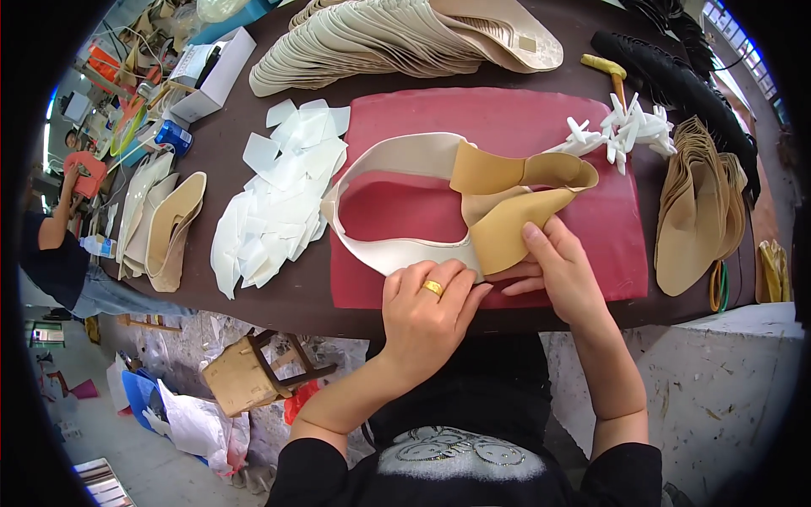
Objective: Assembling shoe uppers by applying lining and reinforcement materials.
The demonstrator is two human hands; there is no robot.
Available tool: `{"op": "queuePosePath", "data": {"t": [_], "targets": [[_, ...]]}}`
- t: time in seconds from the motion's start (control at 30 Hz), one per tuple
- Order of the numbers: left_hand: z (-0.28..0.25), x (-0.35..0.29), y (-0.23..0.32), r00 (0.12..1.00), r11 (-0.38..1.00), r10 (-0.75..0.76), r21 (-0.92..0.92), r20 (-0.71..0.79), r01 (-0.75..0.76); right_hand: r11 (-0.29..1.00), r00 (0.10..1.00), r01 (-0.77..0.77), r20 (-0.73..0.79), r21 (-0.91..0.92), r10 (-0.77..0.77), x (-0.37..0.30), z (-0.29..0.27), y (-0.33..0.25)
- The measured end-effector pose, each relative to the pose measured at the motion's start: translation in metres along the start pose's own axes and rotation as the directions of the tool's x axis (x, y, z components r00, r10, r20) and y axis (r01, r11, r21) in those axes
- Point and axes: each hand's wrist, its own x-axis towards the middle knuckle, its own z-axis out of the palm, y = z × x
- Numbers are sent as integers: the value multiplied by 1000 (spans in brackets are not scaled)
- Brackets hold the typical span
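A shoe upper lies on a red mat, its cream part forming an open loop and its tan part curling up at the right. My left hand, with a gold ring on one finger, grips the lower edge of the upper near where cream meets tan. My right hand pinches the tan part between thumb and fingers; some fingertips are hidden beneath it. Left of the mat is a pile of translucent white pieces. White plastic pegs sit in a cluster at the mat's upper right.
Stacked cream uppers lie along the far edge. Tan pieces and black pieces are stacked at the right, near a yellow-headed hammer. Loose uppers stand at the left. A wooden stool is below the table; another person works far left.
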Motion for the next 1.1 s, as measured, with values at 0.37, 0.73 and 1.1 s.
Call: {"op": "queuePosePath", "data": {"t": [0.37,0.73,1.1], "targets": [[13,-5,3,954,957,-287,-72,-87,281,994,996,-84,-25,63,86,-1,5,12],[13,-5,0,939,923,-341,-201,-32,329,996,996,-92,-21,-6,91,3,8,10],[9,-6,4,931,904,-365,-247,-20,349,995,995,-98,22,14,97,3,1,13]]}}
